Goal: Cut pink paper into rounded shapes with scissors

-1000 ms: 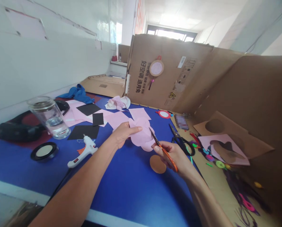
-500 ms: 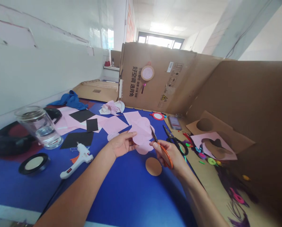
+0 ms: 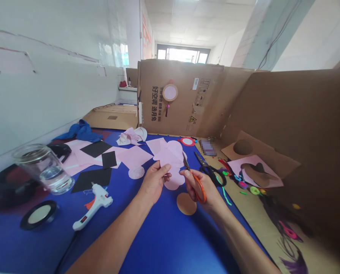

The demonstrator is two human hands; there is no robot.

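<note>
My left hand [image 3: 155,180] pinches the lower left edge of a pink paper cutout [image 3: 172,158] with scalloped edges, held above the blue table. In my right hand [image 3: 202,188] are orange-handled scissors [image 3: 200,188], their dark blades against the cutout's right edge. Whether the blades are parted I cannot tell. Below the cutout another pink scalloped paper [image 3: 175,179] shows in part. A round brown cardboard disc [image 3: 186,204] lies on the table just under my hands. A small pale pink paper circle [image 3: 136,172] lies left of my left hand.
A white glue gun [image 3: 94,205], a black-rimmed roll [image 3: 38,215] and a glass jar of water [image 3: 48,171] stand at left. Black-handled scissors [image 3: 212,171] lie to the right. Cardboard walls [image 3: 187,102] enclose the back and right. Pink and black paper sheets [image 3: 96,144] spread at back left.
My left hand has shifted its hold lower on the cutout, and more of the pale circle shows. The scissors stay at the cutout's right edge. The camera view has shifted slightly.
</note>
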